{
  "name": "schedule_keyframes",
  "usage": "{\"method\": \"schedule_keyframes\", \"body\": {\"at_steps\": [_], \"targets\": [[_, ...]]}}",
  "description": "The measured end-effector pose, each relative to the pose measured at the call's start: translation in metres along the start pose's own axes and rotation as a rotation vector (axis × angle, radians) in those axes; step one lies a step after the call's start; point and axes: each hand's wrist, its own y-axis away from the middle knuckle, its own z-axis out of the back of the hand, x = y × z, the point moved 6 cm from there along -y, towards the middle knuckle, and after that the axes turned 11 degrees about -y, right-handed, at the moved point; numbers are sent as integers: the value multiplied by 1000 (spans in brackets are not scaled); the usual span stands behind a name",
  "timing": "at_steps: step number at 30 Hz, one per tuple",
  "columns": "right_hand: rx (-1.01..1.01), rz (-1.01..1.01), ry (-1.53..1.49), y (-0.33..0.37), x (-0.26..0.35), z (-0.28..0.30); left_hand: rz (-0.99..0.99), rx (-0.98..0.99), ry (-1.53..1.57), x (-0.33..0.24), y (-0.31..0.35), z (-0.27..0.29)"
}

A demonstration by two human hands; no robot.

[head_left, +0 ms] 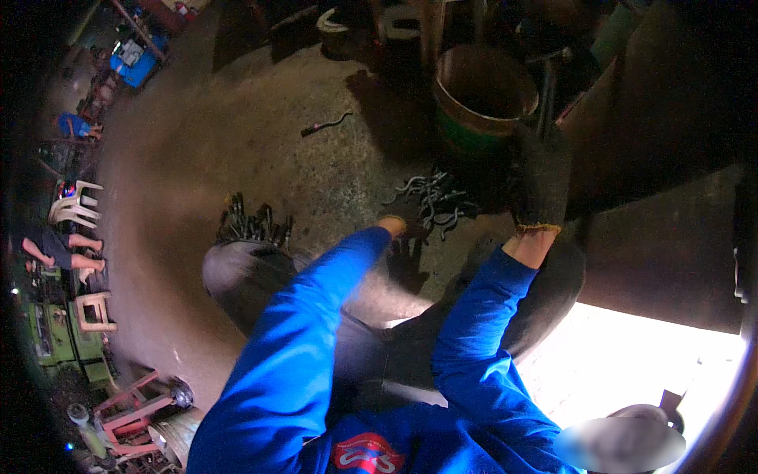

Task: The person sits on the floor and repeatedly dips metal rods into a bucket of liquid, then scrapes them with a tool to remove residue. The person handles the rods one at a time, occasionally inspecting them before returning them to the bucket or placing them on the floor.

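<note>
A person in blue sleeves sits with knees spread over a bare concrete floor [174, 166], both hands in dark gloves. The left hand [406, 238] hangs low between the knees, just beside a loose pile of bent metal rods [430, 197]; it is so deep in shadow that I cannot tell whether its fingers are spread or pinching anything. The right hand [543, 180] is raised near the right knee, to the right of the pile (its yellowish cuff [539, 228] shows more clearly than the fingers), and its grip cannot be told either. Beyond the pile stands a bucket [450, 126] with a worn rim and a green side. One wavy rod [325, 125] lies alone on the floor, well apart from the pile. A cluster of dark rods [254, 223] sits by the left knee. Far to the left are a pale plastic chair [75, 209] and a stool [96, 312].
</note>
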Motion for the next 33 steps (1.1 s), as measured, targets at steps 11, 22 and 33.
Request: {"method": "schedule_keyframes", "body": {"at_steps": [11,22,33], "targets": [[746,-405,-488,45,63,-204,254,575,-394,52,32,326],[996,139,-494,180,150,-383,419,50,-408,105,81,474],[997,167,-451,88,135,-462,516,-164,-293,92,99,495]]}}
